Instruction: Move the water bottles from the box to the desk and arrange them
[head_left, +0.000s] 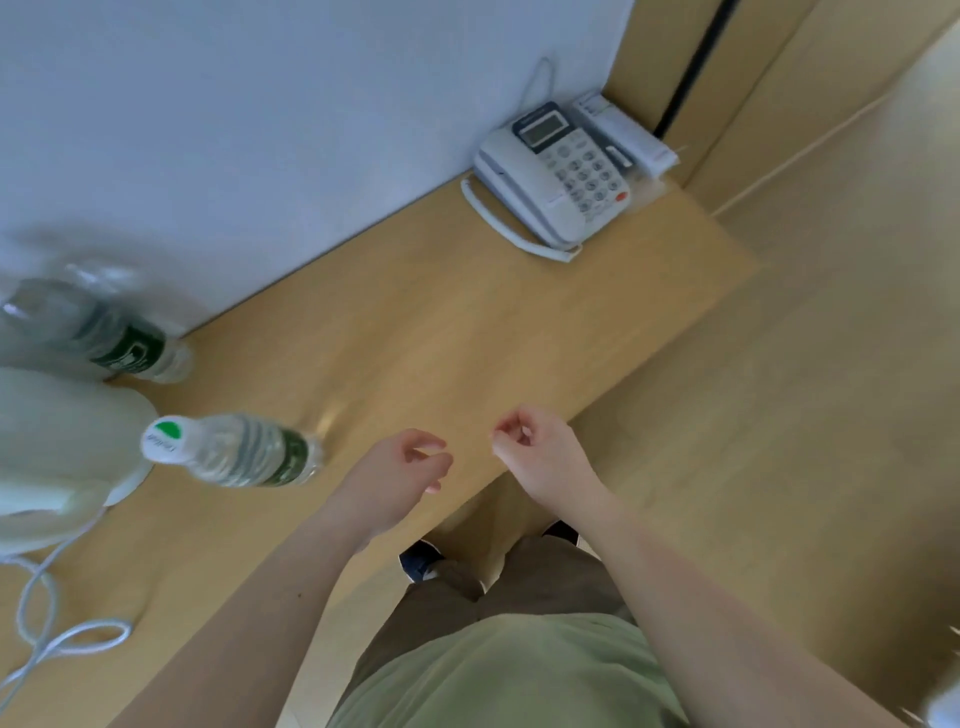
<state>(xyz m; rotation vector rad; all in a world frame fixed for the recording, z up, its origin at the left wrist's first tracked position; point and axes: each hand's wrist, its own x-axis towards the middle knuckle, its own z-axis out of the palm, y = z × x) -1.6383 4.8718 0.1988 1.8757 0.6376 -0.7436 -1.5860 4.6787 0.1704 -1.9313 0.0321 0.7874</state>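
Two clear water bottles with green labels stand on the wooden desk (467, 322). One bottle (234, 454), with a white and green cap, is near the desk's front at the left. The other bottle (98, 332) is further back by the wall and blurred. My left hand (410, 467) hovers over the desk's front edge, to the right of the near bottle, fingers loosely curled and holding nothing. My right hand (535, 447) is just beside it, fingers also loosely curled and empty. The box is not in view.
A white desk phone (556, 176) sits at the desk's far right corner against the wall. A white appliance (57, 457) with a looped white cable (57, 623) stands at the left edge. The desk's right end meets a wooden floor (805, 415).
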